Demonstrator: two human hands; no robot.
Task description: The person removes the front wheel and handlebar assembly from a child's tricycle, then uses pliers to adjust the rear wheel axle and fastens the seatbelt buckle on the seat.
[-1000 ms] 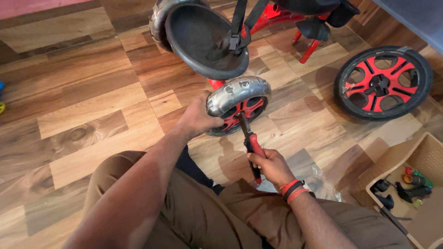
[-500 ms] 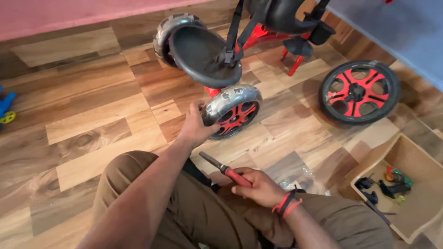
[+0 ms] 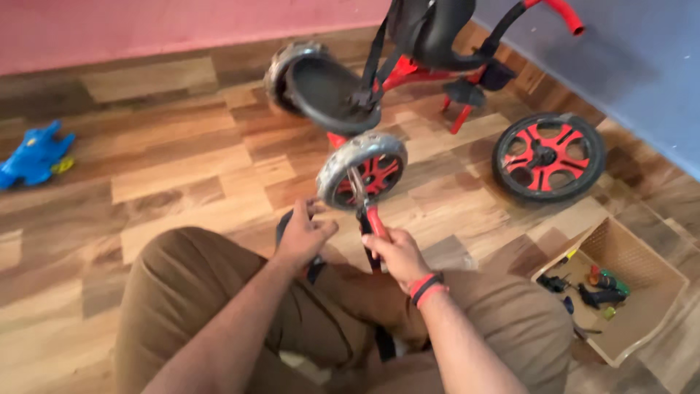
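While kneeling on wood floor point(image 3: 168, 175) by pink wall point(image 3: 146, 29); right hand point(image 3: 394, 252) clenched on screwdriver point(image 3: 373, 219), raised back to wheel point(image 3: 361, 169); left hand point(image 3: 302, 235) released, off wheel now.

three wheels point(image 3: 362, 170), one screwdriver point(image 3: 370, 219), one box point(image 3: 642, 263), one toy point(image 3: 33, 157)

A home: wood-plank floor point(image 3: 168, 175), blue toy point(image 3: 33, 155), child's tricycle point(image 3: 408, 66).

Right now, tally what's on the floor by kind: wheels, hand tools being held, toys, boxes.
Wheels: 3 (near wheel, far wheel, loose wheel)
Held tools: 1 (screwdriver in the right hand)
Toys: 1 (blue toy)
Boxes: 1 (parts box)
Total: 6
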